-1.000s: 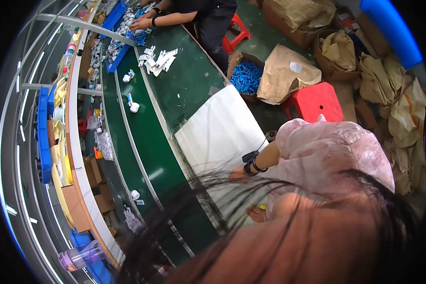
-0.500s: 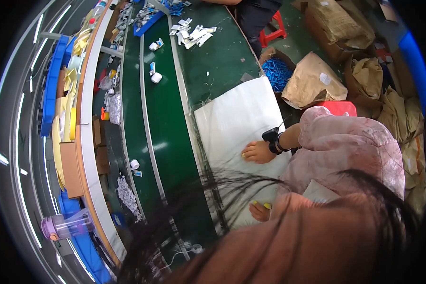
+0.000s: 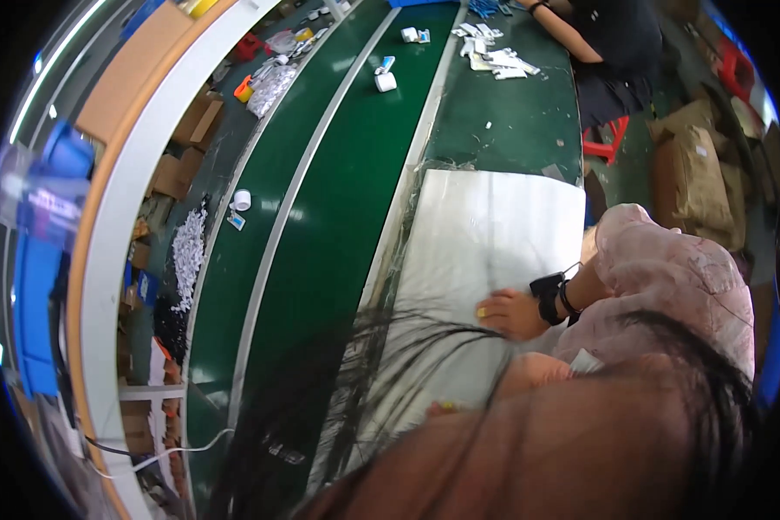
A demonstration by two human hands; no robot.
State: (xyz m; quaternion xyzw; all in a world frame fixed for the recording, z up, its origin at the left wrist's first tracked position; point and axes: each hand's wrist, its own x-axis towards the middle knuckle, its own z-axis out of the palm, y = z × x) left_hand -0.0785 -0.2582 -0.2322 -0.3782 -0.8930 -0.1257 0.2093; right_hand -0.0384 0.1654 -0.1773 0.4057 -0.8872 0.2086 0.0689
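Observation:
My right hand (image 3: 513, 314) rests palm down on a white sheet (image 3: 494, 225) on the green bench, its fingers laid out and holding nothing. A black strap with a small black box (image 3: 548, 286) circles that wrist, below a pale pink sleeve (image 3: 667, 269). Of my left hand (image 3: 445, 407), only a little shows lower down over the same sheet, with one yellow nail; dark hair and a blurred shape cover the rest. Beyond the sheet lies a loose pile of white and grey small parts (image 3: 498, 59), touched by neither hand.
Left of the sheet runs a green conveyor belt (image 3: 338, 191) carrying white round caps (image 3: 385, 81) with small packets. Across it are a heap of white bits (image 3: 188, 251) and a white-edged shelf (image 3: 104, 286). A co-worker (image 3: 611, 52) sits at the far right by a red stool (image 3: 607, 143).
The whole view has turned, so bench and belt appear shifted and tilted. My right hand stays on the sheet. Less of my left hand shows now. The co-worker's arm has come into view.

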